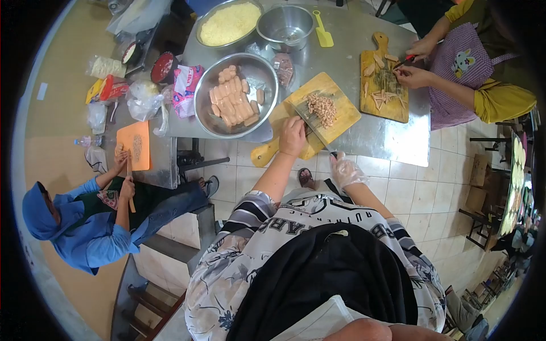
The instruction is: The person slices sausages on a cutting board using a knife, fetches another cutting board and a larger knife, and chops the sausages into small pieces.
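Observation:
A wooden cutting board [339, 95] with a handle lies near the table edge, bearing a heap of finely chopped sausage [322, 109]. Across it slants a large knife [314, 126], its blade beside the heap. My right hand [346, 171], in a clear plastic glove, is closed around the knife's handle at the table edge. Bare, my left hand [292, 137] is over the board's near-left part, fingers bunched together against the blade. Left of the board, a steel bowl [200, 113] contains many whole sausages [232, 98].
A bowl of grated yellow food [230, 24], an empty steel pot [286, 27] and a yellow spatula [323, 31] stand farther back. At right, a co-worker's hands [418, 74] cut sausage on another board [385, 108]. Another person at left cuts on an orange board [134, 142].

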`<state>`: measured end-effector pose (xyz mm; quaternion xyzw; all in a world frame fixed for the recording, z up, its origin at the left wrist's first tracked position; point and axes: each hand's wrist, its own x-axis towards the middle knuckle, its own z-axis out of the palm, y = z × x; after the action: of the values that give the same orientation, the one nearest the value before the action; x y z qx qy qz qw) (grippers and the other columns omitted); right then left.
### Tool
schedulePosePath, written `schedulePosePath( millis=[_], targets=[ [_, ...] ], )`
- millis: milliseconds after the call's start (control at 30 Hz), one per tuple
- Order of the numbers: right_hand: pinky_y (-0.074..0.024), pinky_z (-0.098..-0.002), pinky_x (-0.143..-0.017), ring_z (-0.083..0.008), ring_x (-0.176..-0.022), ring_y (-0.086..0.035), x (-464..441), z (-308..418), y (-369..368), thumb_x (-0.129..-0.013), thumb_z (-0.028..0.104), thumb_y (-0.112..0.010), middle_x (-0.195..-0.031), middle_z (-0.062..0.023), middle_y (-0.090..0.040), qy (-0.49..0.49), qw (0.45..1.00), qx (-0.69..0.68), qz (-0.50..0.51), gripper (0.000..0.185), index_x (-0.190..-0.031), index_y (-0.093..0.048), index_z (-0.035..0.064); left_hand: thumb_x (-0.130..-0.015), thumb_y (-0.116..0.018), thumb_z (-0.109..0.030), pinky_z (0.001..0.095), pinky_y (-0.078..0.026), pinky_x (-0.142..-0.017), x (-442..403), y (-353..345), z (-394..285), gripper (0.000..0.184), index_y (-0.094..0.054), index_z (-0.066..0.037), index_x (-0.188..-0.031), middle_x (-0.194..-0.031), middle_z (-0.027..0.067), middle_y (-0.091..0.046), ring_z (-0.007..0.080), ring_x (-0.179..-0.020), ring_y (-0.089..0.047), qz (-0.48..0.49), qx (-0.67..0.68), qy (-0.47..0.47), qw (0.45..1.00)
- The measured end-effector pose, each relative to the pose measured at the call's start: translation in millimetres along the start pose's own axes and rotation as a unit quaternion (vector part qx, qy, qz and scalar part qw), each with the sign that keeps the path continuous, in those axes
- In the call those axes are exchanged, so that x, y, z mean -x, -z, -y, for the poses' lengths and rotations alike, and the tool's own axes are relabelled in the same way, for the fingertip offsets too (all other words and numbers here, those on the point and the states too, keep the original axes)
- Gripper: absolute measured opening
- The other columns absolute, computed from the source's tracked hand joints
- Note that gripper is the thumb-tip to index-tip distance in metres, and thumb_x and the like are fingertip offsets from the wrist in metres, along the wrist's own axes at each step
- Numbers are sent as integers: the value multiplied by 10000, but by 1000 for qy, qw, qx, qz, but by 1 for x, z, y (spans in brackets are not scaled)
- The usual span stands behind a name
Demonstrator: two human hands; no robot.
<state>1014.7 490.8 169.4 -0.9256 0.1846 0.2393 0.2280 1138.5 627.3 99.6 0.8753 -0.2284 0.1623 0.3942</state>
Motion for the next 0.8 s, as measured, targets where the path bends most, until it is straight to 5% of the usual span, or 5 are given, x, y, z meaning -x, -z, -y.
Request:
schedulePosePath(
  millis=[600,800],
  targets=[
    [-419,-499,-753,-432,-847,-548,-9,3,10,-895,381,-283,-843,-291,-566,38,997,-61,4,410,-990,-452,19,-672,-534,14,393,-402,-735,0,0,3,113,-530,-23,-779,-872,108,-535,307,-823,-487,-16,-11,-14,1000],
    [-416,-478,-787,-410,-897,-544,11,16,19,-890,389,-308,-928,-260,-567,-38,997,-23,56,410,-1029,-461,35,-667,-522,26,397,-399,-733,3,2,-1,112,-514,-24,-767,-847,115,-525,316,-829,-486,3,-21,3,1000]
  ],
)
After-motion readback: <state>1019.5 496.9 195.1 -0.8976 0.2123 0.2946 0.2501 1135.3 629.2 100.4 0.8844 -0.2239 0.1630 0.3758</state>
